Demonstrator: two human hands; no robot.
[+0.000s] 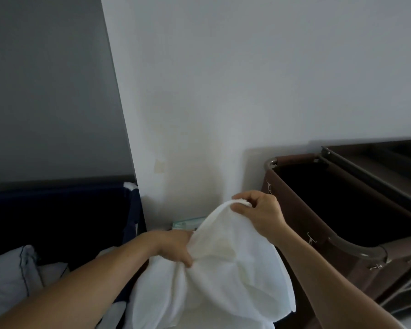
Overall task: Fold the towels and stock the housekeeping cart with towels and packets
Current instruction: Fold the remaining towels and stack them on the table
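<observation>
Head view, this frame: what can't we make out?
Head view:
- Green packet: mostly hidden behind the white towel.
- Brown cart bag: interior too dark to see contents.
- Towel's lower part: cut off by bottom edge.
- Left hand fingertips: buried in towel folds.

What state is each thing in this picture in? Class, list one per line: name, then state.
Towel: unfolded, bunched, lifted by both grips.
Left grip: clutching the towel's bunched side.
Right grip: pinching the towel's top edge.
Cart bag: open at top, inside too dark to tell.
Packets: lying flat, partly hidden behind towel.
Pillow: lying at lower left.
</observation>
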